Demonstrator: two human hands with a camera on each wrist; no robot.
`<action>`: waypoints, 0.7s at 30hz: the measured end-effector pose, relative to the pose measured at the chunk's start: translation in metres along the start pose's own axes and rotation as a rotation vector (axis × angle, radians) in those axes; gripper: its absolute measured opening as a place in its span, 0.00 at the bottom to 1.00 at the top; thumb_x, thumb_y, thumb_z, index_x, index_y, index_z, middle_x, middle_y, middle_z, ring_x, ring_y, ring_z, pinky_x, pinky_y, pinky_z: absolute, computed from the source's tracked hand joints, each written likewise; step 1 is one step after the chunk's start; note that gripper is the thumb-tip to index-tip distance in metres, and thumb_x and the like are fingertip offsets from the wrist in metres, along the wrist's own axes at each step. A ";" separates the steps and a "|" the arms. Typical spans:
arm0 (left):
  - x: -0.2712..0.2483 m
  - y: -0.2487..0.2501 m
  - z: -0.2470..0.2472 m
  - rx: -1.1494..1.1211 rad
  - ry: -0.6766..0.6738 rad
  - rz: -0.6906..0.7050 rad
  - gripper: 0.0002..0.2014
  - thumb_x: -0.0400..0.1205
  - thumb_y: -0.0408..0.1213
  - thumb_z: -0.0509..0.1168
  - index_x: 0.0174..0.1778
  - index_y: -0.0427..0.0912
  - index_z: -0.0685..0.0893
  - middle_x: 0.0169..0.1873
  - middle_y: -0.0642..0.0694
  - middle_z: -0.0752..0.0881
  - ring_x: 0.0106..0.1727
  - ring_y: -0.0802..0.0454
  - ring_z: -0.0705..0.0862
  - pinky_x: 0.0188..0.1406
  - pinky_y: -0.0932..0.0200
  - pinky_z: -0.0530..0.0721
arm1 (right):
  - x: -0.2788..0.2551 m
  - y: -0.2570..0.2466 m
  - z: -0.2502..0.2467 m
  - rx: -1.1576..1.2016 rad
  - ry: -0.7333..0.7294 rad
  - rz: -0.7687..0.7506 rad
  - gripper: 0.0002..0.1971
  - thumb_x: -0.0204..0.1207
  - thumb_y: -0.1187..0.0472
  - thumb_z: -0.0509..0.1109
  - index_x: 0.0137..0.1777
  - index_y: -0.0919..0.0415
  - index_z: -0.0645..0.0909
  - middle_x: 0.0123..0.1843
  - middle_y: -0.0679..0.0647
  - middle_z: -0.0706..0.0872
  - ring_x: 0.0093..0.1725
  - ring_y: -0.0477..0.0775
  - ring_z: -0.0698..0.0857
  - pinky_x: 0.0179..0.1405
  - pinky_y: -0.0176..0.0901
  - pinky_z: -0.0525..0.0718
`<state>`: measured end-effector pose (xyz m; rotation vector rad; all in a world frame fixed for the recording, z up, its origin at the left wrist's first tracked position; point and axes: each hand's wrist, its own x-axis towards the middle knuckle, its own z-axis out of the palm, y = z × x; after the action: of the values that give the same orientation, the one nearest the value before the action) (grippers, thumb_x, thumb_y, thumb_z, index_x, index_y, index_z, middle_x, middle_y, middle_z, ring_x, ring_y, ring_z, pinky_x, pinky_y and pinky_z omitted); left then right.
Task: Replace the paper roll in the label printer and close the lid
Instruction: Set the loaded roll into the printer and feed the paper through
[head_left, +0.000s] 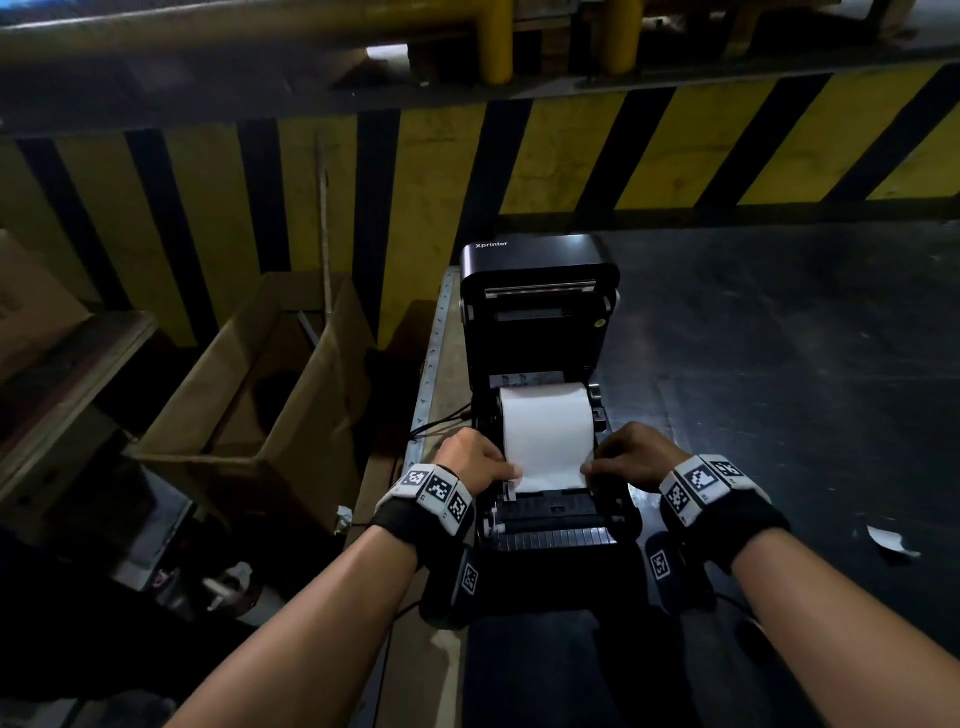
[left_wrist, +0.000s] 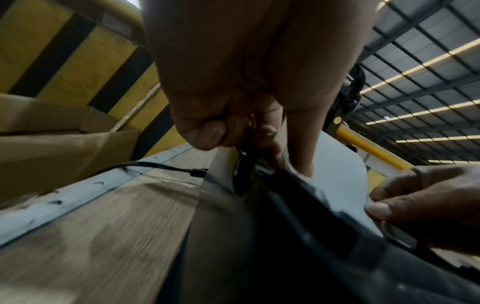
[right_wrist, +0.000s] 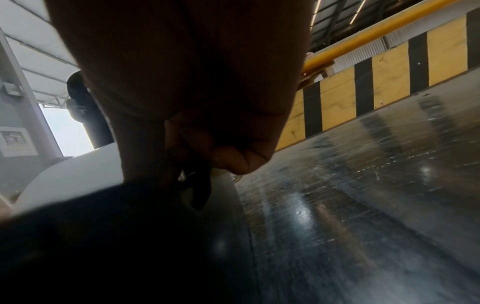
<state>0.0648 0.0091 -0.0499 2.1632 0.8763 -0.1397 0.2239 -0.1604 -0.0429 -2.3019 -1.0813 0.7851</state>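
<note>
A black label printer stands on the dark table with its lid swung up and open. A white paper roll lies in the bay, and its free end is drawn forward over the front rollers. My left hand pinches the left edge of that free end, and my right hand pinches the right edge. In the left wrist view the left thumb presses down on the paper while the right hand grips its far edge. The right wrist view shows the right hand dark over the roll.
An open cardboard box stands left of the printer, beyond a wooden strip. A yellow-and-black striped barrier runs behind. A black cable leaves the printer's left side. A paper scrap lies on the dark table.
</note>
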 end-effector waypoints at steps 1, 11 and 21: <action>0.000 -0.001 0.000 -0.019 0.012 0.003 0.10 0.71 0.46 0.75 0.28 0.45 0.88 0.20 0.53 0.78 0.25 0.57 0.75 0.25 0.64 0.69 | 0.000 -0.002 -0.001 -0.015 -0.008 -0.001 0.11 0.69 0.54 0.74 0.41 0.63 0.90 0.33 0.51 0.85 0.36 0.48 0.83 0.31 0.30 0.75; -0.001 0.002 -0.007 -0.010 -0.045 0.003 0.12 0.70 0.45 0.76 0.39 0.39 0.92 0.32 0.48 0.86 0.38 0.54 0.82 0.37 0.62 0.78 | -0.002 -0.002 -0.002 0.031 -0.011 -0.017 0.11 0.70 0.55 0.74 0.44 0.63 0.90 0.38 0.54 0.88 0.40 0.50 0.85 0.35 0.28 0.77; -0.002 0.006 -0.011 0.041 -0.077 0.009 0.12 0.72 0.42 0.74 0.43 0.36 0.92 0.37 0.43 0.87 0.36 0.54 0.80 0.28 0.71 0.74 | -0.003 -0.006 -0.004 0.050 -0.002 -0.002 0.10 0.70 0.55 0.74 0.44 0.61 0.90 0.37 0.51 0.88 0.36 0.43 0.84 0.28 0.20 0.74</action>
<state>0.0653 0.0133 -0.0377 2.1848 0.8262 -0.2369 0.2218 -0.1604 -0.0354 -2.2580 -1.0529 0.8046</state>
